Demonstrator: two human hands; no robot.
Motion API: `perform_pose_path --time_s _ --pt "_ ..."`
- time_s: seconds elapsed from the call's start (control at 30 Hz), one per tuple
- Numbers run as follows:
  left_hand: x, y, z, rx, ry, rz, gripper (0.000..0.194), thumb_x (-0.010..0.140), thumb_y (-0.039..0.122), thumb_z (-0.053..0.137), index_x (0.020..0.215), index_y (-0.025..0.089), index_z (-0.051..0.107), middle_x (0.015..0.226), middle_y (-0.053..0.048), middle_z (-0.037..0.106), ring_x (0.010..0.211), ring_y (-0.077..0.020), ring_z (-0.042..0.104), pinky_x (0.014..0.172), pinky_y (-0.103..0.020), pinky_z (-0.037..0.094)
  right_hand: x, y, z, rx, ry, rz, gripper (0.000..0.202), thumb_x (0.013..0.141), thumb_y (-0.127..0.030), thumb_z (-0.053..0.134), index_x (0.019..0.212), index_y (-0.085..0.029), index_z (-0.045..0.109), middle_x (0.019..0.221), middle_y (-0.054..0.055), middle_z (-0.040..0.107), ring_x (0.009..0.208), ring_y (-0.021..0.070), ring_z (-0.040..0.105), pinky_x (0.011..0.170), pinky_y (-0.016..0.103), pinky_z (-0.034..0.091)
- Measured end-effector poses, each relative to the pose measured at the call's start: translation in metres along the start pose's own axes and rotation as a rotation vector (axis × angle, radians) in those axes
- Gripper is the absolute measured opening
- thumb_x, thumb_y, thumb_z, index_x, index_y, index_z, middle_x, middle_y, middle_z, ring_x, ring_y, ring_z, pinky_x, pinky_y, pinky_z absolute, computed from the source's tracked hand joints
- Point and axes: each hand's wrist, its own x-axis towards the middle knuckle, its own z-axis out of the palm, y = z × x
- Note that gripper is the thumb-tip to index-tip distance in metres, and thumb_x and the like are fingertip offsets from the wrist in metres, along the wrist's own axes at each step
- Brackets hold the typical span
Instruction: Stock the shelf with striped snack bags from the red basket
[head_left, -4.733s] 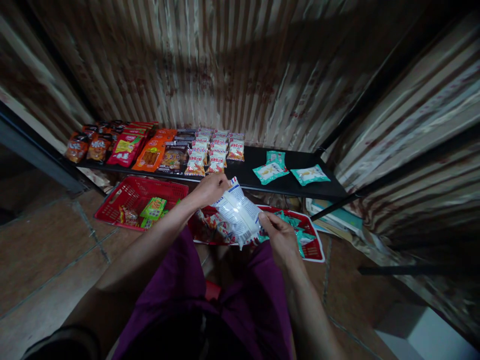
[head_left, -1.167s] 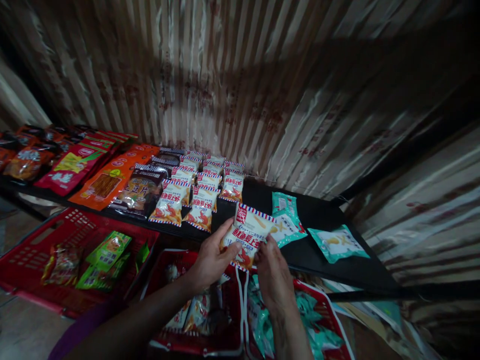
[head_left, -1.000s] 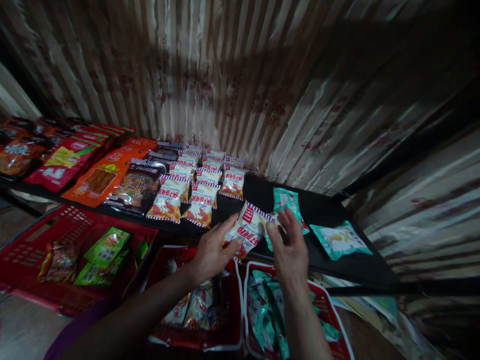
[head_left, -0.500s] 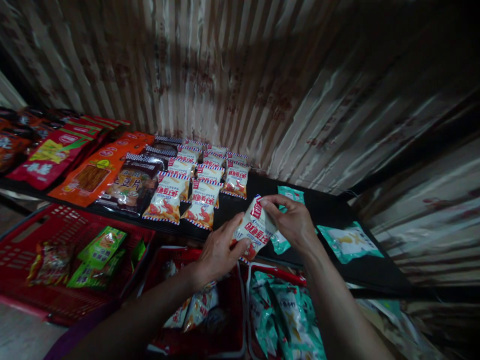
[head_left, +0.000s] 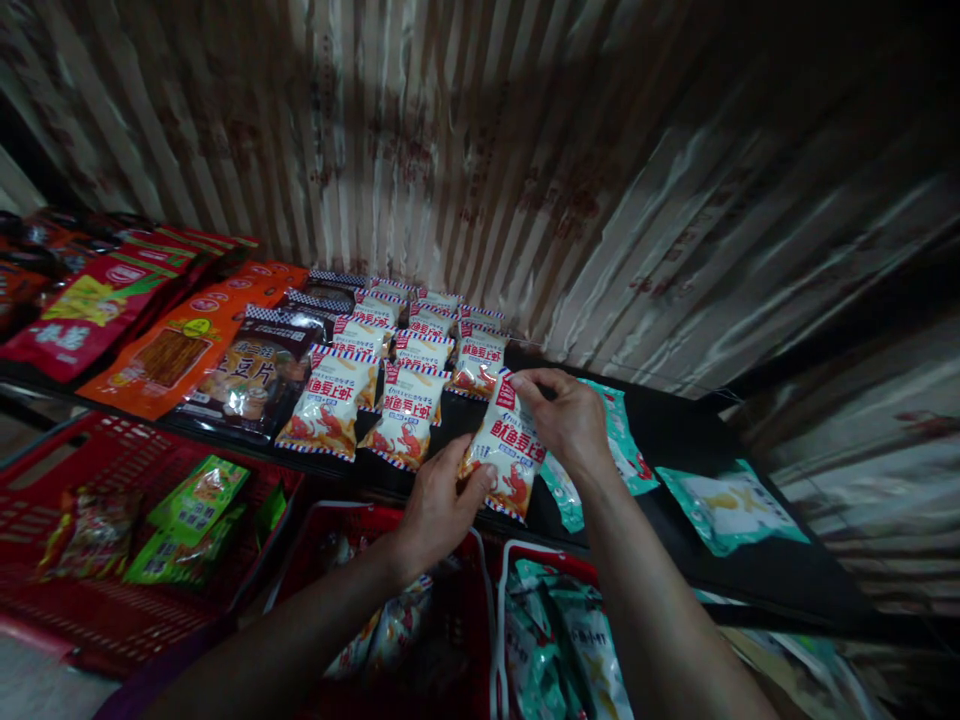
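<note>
A white and orange snack bag (head_left: 508, 445) is held between both hands at the front of the black shelf (head_left: 675, 430). My left hand (head_left: 439, 510) pinches its lower left side, thumb on the front. My right hand (head_left: 566, 415) grips its top right corner. Left of it, several matching bags (head_left: 405, 410) stand in rows on the shelf. Behind and beside my right hand are teal bags (head_left: 626, 440), partly hidden by it. Another teal bag (head_left: 731, 503) lies farther right.
Dark brown bags (head_left: 251, 370), orange bags (head_left: 169, 345) and pink-red bags (head_left: 86, 310) line the shelf at the left. Below its front edge are a wide red basket (head_left: 45, 500), a middle red basket (head_left: 484, 600) and another basket (head_left: 501, 640) with teal bags. A pleated sheet (head_left: 420, 150) hangs behind.
The held bag has turned more upright, its front now facing the camera, and sits closer to the rows. Both hands stay on it. The view has shifted slightly.
</note>
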Motion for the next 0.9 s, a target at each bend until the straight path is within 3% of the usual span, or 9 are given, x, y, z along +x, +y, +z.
perform_pose_path --time_s 0.27,0.37,0.47,0.57,0.73,0.8,0.9 --pt "0.006 0.000 0.004 -0.070 0.037 0.002 0.032 0.087 0.027 0.049 0.115 0.014 0.057 0.102 -0.007 0.067 0.090 -0.0175 0.061 0.082 -0.028 0.046 0.014 -0.002 0.005 -0.113 -0.053 0.015 0.025 0.077 -0.041 0.056 0.078 -0.022 0.072 0.076 0.003 0.071 0.069 0.0214 0.063 0.065 0.033 0.045" --pt "0.006 -0.002 0.005 -0.148 0.038 -0.014 0.031 0.087 0.028 0.049 0.113 0.015 0.058 0.102 -0.005 0.067 0.092 -0.0172 0.061 0.082 -0.027 0.047 0.012 0.003 0.002 -0.078 -0.017 -0.044 0.027 0.079 -0.042 0.055 0.084 -0.021 0.071 0.085 0.005 0.071 0.079 0.0230 0.064 0.075 0.037 0.047" --pt "0.008 -0.004 0.005 -0.217 0.081 -0.043 0.031 0.087 0.028 0.049 0.115 0.015 0.057 0.102 -0.005 0.067 0.089 -0.0162 0.062 0.079 -0.026 0.048 0.003 0.010 -0.003 0.023 0.155 -0.084 0.042 0.079 -0.048 0.056 0.108 -0.019 0.065 0.108 0.010 0.067 0.100 0.0250 0.061 0.090 0.042 0.045" --pt "0.011 -0.004 0.004 -0.222 0.129 -0.065 0.033 0.087 0.028 0.050 0.116 0.015 0.057 0.105 -0.005 0.067 0.091 -0.0169 0.062 0.082 -0.027 0.048 -0.019 0.018 -0.006 0.201 0.240 0.099 0.054 0.078 -0.053 0.055 0.119 -0.017 0.057 0.115 0.014 0.063 0.103 0.0250 0.060 0.092 0.045 0.045" --pt "0.014 -0.003 0.003 -0.234 0.101 -0.042 0.033 0.088 0.029 0.049 0.117 0.015 0.057 0.108 -0.006 0.067 0.095 -0.0177 0.062 0.085 -0.028 0.049 -0.059 0.022 0.008 0.520 0.032 0.443 0.067 0.069 -0.056 0.065 0.125 -0.021 0.052 0.101 0.010 0.069 0.093 0.0260 0.065 0.081 0.043 0.052" --pt "0.015 -0.004 0.005 -0.238 0.071 -0.023 0.034 0.088 0.029 0.048 0.119 0.016 0.056 0.110 -0.006 0.066 0.095 -0.0176 0.063 0.086 -0.029 0.050 -0.065 0.021 0.015 0.651 -0.002 0.505 0.073 0.066 -0.053 0.069 0.127 -0.020 0.048 0.094 0.009 0.070 0.083 0.0251 0.067 0.072 0.041 0.055" --pt "0.015 -0.007 0.009 -0.170 0.068 -0.003 0.045 0.087 0.027 0.048 0.131 0.017 0.046 0.121 -0.009 0.061 0.106 -0.0202 0.060 0.090 -0.033 0.050 -0.061 0.021 0.022 0.721 0.057 0.486 0.071 0.065 -0.049 0.072 0.125 -0.021 0.048 0.084 0.005 0.070 0.073 0.0219 0.067 0.062 0.035 0.055"
